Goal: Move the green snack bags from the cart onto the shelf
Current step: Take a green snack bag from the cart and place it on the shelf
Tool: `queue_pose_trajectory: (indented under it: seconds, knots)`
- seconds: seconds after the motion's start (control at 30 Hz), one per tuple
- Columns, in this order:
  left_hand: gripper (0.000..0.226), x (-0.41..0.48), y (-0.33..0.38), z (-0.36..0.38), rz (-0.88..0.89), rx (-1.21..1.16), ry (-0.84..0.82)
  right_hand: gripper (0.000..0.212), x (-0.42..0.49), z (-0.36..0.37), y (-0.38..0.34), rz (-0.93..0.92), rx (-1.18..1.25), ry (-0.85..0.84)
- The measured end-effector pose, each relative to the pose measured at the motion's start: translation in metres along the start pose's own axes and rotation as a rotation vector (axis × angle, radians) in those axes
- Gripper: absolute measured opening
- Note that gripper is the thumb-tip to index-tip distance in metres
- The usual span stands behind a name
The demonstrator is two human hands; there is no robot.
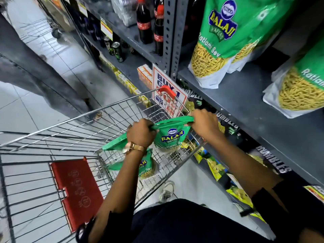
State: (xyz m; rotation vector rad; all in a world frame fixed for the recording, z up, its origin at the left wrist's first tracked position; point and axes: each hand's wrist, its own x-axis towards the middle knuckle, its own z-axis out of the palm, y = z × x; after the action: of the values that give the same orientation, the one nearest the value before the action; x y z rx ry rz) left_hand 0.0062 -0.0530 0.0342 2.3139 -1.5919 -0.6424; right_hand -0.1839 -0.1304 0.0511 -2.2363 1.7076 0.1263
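A green Balaji snack bag (pixel 172 137) hangs above the wire cart (pixel 73 130), held by its top edge. My left hand (pixel 141 133) grips the bag's left top corner and my right hand (pixel 204 122) grips the right corner. Another green bag (pixel 114 143) sticks out under my left wrist, and one more (pixel 145 165) lies lower in the cart. On the grey shelf (pixel 245 95) to the right stand green snack bags of the same kind (pixel 220 37), with another (pixel 301 85) at the far right.
Cola bottles (pixel 144 21) and cans (pixel 116 50) fill the shelves to the left of the upright post. A "Buy 1" sign (pixel 164 81) hangs by the cart's red corner. Dark and yellow snack packs (pixel 219 165) line the lower shelf. A red child-seat flap (pixel 75 190) sits in the cart.
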Motion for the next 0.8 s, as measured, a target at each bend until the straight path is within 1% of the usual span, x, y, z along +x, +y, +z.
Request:
queue_pose_trajectory:
  seconds: [0.1, 0.17, 0.23, 0.33, 0.43, 0.53, 0.6, 0.67, 0.77, 0.8]
  knots:
    - [0.022, -0.001, 0.019, -0.037, 0.084, -0.115, 0.088, 0.026, -0.026, -0.038, 0.009, 0.055, 0.191, 0.113]
    - [0.018, -0.006, 0.040, -0.060, 0.147, -0.254, 0.170, 0.025, -0.044, -0.063, 0.015, 0.088, 0.300, 0.202]
    - [0.009, -0.010, 0.061, -0.080, 0.225, -0.494, 0.218, 0.025, -0.066, -0.088, 0.021, 0.109, 0.397, 0.321]
    - [0.018, -0.020, 0.101, -0.104, 0.377, -0.911, 0.220, 0.026, -0.095, -0.126, 0.034, 0.111, 0.467, 0.557]
    - [0.021, -0.025, 0.145, -0.114, 0.503, -1.129, 0.214, 0.034, -0.118, -0.164, 0.048, 0.123, 0.470, 0.745]
    - [0.023, -0.019, 0.192, -0.112, 0.583, -1.186, 0.147, 0.031, -0.134, -0.192, 0.069, 0.205, 0.433, 0.870]
    - [0.025, -0.008, 0.221, -0.103, 0.616, -1.135, 0.129, 0.042, -0.142, -0.201, 0.088, 0.300, 0.419, 0.928]
    - [0.030, 0.000, 0.247, -0.091, 0.623, -1.056, 0.115, 0.051, -0.146, -0.204, 0.108, 0.380, 0.407, 0.943]
    - [0.026, 0.008, 0.279, -0.069, 0.630, -1.008, 0.044, 0.052, -0.150, -0.207, 0.132, 0.509, 0.401, 0.922]
    - [0.029, 0.011, 0.287, -0.061, 0.631, -1.002, 0.010, 0.053, -0.151, -0.207, 0.138, 0.545, 0.396, 0.911]
